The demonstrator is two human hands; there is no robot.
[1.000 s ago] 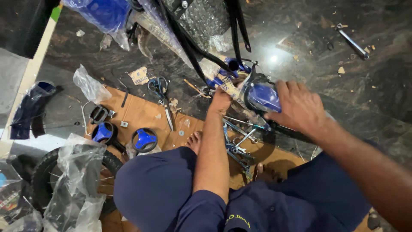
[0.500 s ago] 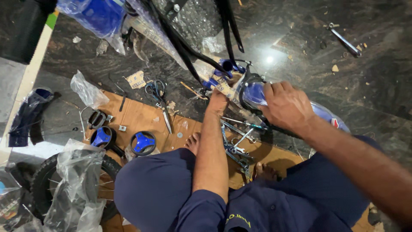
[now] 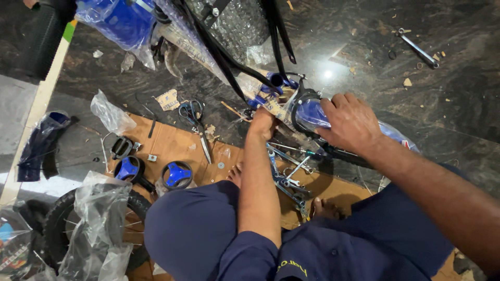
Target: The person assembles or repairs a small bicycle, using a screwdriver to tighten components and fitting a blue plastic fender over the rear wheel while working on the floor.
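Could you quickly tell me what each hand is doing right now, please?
Left hand: closed on the wrapped bicycle frame.
Right hand: grip laid over the blue plastic-wrapped part.

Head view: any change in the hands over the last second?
Barely any. The right hand slid slightly left along the plastic-wrapped blue frame part and rests on top of it. The left hand stays at the wrapped tube beside it; its grip is hidden. Scissors and the two small blue wheels on the cardboard did not move.
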